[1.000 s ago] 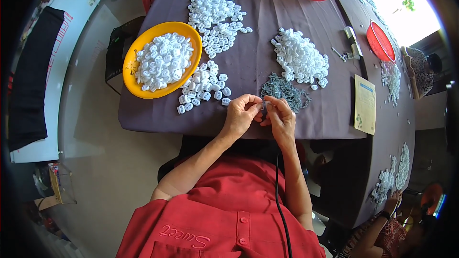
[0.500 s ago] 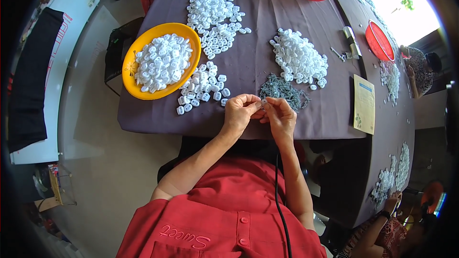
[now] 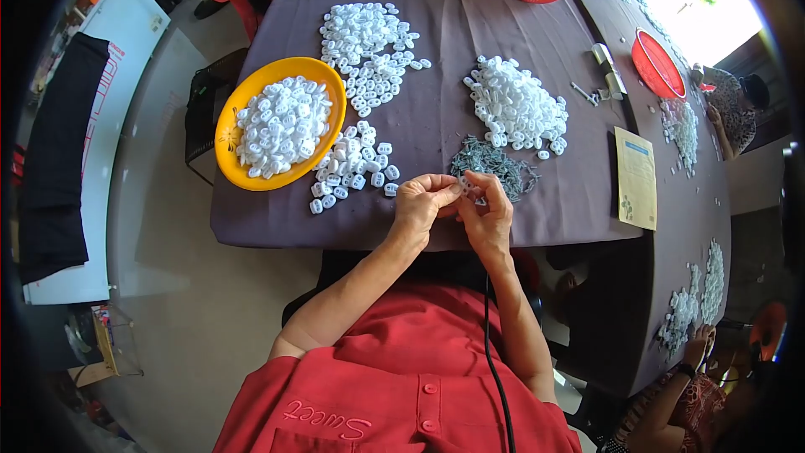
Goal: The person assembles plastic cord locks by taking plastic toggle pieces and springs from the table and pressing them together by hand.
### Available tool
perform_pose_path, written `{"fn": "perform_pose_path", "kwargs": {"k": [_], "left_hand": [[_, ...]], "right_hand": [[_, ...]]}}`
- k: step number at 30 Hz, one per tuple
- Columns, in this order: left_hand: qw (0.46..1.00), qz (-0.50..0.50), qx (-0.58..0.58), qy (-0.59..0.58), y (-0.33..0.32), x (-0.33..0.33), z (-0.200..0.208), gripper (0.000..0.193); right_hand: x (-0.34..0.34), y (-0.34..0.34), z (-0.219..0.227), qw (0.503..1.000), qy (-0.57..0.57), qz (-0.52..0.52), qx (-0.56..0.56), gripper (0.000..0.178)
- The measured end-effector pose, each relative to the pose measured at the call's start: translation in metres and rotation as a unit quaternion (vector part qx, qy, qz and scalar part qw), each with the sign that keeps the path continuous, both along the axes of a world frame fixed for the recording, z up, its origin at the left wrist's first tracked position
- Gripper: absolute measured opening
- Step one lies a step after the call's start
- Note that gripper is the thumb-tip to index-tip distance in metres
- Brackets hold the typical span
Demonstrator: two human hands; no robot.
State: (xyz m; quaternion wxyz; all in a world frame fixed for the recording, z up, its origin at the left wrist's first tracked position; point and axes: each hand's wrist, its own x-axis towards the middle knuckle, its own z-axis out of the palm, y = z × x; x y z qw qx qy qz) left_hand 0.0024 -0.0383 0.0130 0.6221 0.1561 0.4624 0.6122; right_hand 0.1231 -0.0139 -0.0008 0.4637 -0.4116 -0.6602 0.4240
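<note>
The left hand (image 3: 422,201) and right hand (image 3: 488,211) meet fingertip to fingertip at the table's (image 3: 436,126) near edge, both pinched on one small white plastic piece (image 3: 464,188) between them. The pile of grey metal clips (image 3: 495,166) lies just beyond the right hand, nearer to it; the loose white pieces (image 3: 352,166) lie left, nearer the left hand.
</note>
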Motion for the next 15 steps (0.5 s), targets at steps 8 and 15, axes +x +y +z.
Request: {"fn": "perform_pose_path", "kwargs": {"k": [8, 15], "left_hand": [[1.0, 0.004, -0.006, 0.002, 0.001, 0.0, -0.002, 0.007], [0.999, 0.045, 0.007, 0.03, 0.0, 0.004, -0.009, 0.006]], "right_hand": [[-0.001, 0.001, 0.002, 0.999, -0.014, 0.021, 0.025, 0.032], [-0.005, 0.0, 0.002, 0.997, -0.072, -0.018, 0.026, 0.028]]}}
